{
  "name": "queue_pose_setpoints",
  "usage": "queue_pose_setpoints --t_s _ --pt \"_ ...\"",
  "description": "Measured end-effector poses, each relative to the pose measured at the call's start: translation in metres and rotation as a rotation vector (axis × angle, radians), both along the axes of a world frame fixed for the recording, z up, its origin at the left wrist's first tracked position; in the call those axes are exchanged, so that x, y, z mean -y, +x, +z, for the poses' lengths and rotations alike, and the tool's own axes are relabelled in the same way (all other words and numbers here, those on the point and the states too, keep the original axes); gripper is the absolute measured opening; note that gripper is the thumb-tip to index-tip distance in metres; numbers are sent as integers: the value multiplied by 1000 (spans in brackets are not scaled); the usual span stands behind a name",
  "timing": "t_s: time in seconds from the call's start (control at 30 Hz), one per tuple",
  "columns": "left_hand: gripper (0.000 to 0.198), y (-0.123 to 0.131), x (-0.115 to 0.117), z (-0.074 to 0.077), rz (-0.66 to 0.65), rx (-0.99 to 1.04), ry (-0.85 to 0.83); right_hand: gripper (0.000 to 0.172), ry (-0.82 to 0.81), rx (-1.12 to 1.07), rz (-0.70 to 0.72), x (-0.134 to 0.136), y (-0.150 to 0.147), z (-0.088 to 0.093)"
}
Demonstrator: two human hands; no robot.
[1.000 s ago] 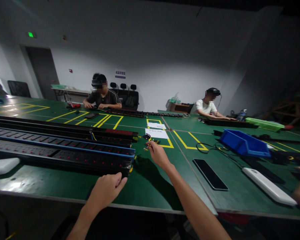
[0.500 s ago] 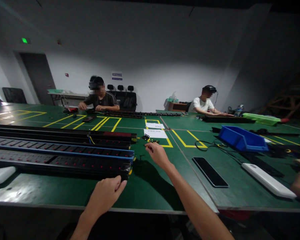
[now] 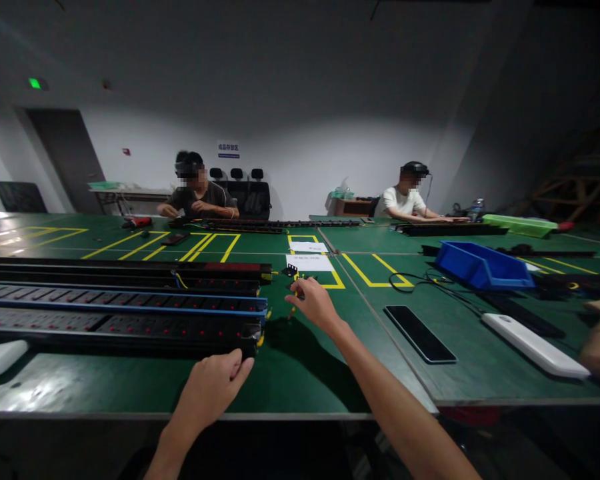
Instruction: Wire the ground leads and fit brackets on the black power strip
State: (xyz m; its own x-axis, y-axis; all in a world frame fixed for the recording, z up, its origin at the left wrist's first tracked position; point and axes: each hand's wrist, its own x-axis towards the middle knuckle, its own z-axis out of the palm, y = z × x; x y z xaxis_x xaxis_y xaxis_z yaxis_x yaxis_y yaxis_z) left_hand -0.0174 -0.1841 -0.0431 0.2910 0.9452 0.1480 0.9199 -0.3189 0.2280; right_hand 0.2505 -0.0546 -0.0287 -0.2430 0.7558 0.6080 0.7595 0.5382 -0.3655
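My left hand (image 3: 213, 387) is closed, knuckles up, at the near right end of a long black strip (image 3: 180, 328) with a row of small red marks. Its fingertips are hidden, so whether it grips the strip's edge cannot be seen. Just past the strip ends, my right hand (image 3: 314, 303) is raised over the green table in a pinch. Whatever sits between its thumb and forefinger is too small to name; thin yellow and reddish bits show around the fingertips. Right behind them lies a small black bracket (image 3: 292, 270) with holes.
More long strips, one blue-edged (image 3: 130, 297), lie parallel behind. To the right are a phone (image 3: 420, 333), a white oblong device (image 3: 533, 345) with a black cable, and a blue bin (image 3: 485, 267). White papers (image 3: 309, 263) lie ahead. Two people sit across the table.
My right hand has shifted slightly, and its thumb and forefinger look a little farther apart. The left hand stays at the strip's end. The whole view has moved a little.
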Motion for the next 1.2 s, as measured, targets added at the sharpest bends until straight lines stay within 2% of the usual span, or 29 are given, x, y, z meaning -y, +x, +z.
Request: queue_pose_setpoints --t_s 0.23,0.4,0.6,0.8,1.03,1.2 --pt "40 2 0 2 -3 -17 12 21 -30 22 21 -1 -1 -2" --pt "39 1 0 2 -1 -27 5 27 -63 -64 24 -4 -1 -4" --pt "40 1 0 1 -8 -13 14 36 -104 -162 147 -5 0 -7" --pt "40 2 0 2 4 -26 1 40 -27 -102 151 -10 1 -11" --pt "40 1 -1 1 2 -10 5 45 -79 -1 187 -5 -1 -11" --pt "40 1 -1 0 3 0 4 41 -111 61 226 -2 -3 -10"
